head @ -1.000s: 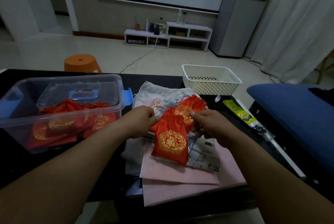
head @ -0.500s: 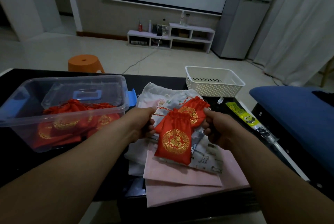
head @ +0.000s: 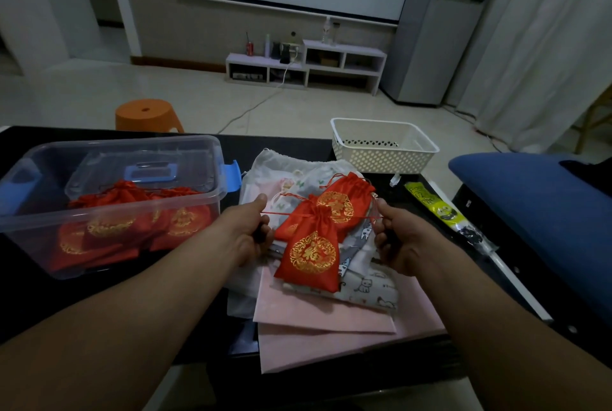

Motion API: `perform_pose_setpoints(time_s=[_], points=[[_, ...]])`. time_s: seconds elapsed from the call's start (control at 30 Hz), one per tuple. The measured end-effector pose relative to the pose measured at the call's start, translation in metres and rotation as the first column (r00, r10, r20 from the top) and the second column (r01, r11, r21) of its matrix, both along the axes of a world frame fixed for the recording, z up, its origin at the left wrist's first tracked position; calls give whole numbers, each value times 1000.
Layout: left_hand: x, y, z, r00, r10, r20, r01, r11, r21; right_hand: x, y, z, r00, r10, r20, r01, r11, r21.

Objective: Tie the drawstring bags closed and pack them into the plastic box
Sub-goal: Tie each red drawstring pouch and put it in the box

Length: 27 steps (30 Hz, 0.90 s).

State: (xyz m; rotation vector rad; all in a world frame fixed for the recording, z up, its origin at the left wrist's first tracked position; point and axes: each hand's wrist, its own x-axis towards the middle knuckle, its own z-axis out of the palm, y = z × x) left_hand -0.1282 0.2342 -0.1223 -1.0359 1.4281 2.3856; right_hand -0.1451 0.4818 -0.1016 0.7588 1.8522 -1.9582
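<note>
- Cloth in flat pink sheets point(head: 331, 337) lies nearest on the black table point(head: 281, 145), like a soft mat to work on.
- Just past it is the red drawstring bag point(head: 311, 255). It hangs by its strings, and its bottom rests on a cat-print cloth point(head: 367, 288).
- The left hand point(head: 245, 231) pinches the red string point(head: 284, 213) on the left, fingers curled in. The right hand point(head: 397, 241) pinches the string on the right.
- The string runs tight and straight between the hands. I think they pull apart to squeeze the bag's neck shut. The neck already looks bunched up.
- A second red bag point(head: 344, 205) lies just behind, touching the first. I guess it waits its turn.
- The clear plastic box point(head: 218, 162) sits on the left with no lid on top. Tied red bags point(head: 132, 218) lie inside. It is near the left hand, so dropping a bag in is easy.
- A white basket point(head: 384, 158) stands far right on the table.
- An orange stool point(head: 149, 114) stands on the floor beyond.
</note>
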Motion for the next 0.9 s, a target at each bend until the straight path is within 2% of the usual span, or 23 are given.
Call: perform_pose_setpoints(time_s=[0.3,0.37,0.43,0.5,0.57,0.6,0.63,0.73,0.77,0.9], points=[[11,10,1,999,3,42,1,996,-92,1,11,-8,997,-68,47,68,998,2],[15,13,9,999,-7,-36,1,989,-148,-3,11,-8,996,-78,-32,79,996,33],[19,18,22,982,-77,-172,28,963,-270,-6,8,0,985,-24,-170,46,991,127],[21,27,36,931,-232,-281,72,873,-482,-6,-3,16,943,90,-321,-14,972,234],[21,36,48,867,-354,-350,15,721,-693,-7,-18,31,864,220,-454,-30,921,390],[21,40,51,836,-393,-383,-26,669,-743,-7,-26,36,818,291,-497,-25,880,474],[20,43,53,805,-425,-414,-45,653,-756,-5,-32,40,775,360,-519,-23,837,546],[17,49,49,738,-500,-453,50,711,-702,1,-43,44,682,524,-511,-62,736,674],[15,49,47,715,-537,-448,66,689,-722,2,-44,45,659,564,-498,-94,718,689],[4,45,42,608,-716,-343,60,472,-880,2,-38,51,631,600,-492,-215,745,632]])
